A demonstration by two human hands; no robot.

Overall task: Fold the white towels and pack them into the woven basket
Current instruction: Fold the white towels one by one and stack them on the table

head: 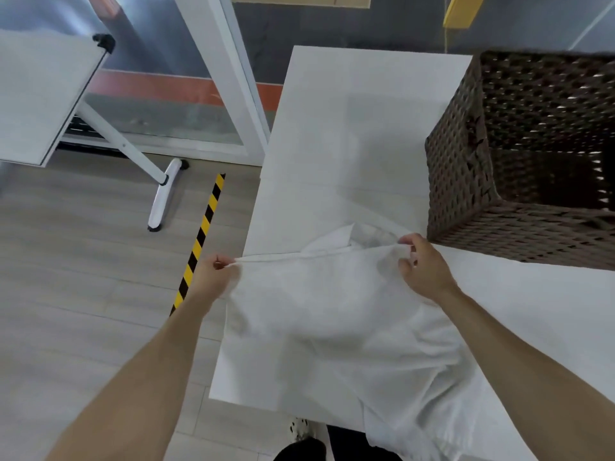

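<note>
we hold a white towel (332,311) by its far edge over the white table (359,104): our left hand (213,271) pinches one corner, our right hand (422,264) grips bunched cloth just beside the woven basket (466,181), which looks empty. to fold well, we should pull the edge taut, find the true right corner, and lay the towel flat before doubling it.

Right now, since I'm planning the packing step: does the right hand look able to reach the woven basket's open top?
Probably yes: the right hand is close beside the woven basket, with nothing between them, though it grips the white towel.
</note>
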